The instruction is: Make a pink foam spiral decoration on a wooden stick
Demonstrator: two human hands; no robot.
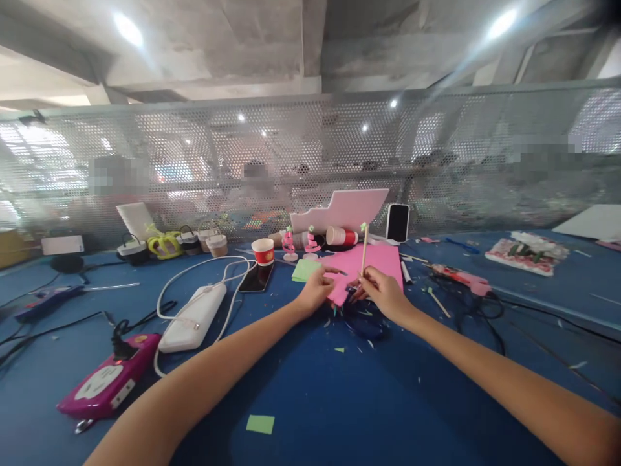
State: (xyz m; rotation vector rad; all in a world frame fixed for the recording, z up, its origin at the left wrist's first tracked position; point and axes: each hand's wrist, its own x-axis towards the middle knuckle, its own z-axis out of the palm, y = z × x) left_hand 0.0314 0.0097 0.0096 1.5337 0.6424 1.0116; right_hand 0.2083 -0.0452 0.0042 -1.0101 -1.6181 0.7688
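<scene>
My left hand (315, 289) is closed, pinching the near left edge of a pink foam sheet (373, 262) that lies on the blue table (339, 401). My right hand (383, 291) is closed round the lower end of a thin wooden stick (363, 249), which stands upright with a small green tip. Both hands meet at the sheet's near corner. A green foam square (305, 270) lies just left of the sheet. Small foam scraps lie scattered below the hands.
A white power bank (191, 317) with cable and a magenta device (104, 382) lie at left, a phone (256, 277) and red paper cup (263, 251) beyond. A pink glue gun (460, 277) with black cords lies at right. A propped phone (398, 222) stands before the mesh screen.
</scene>
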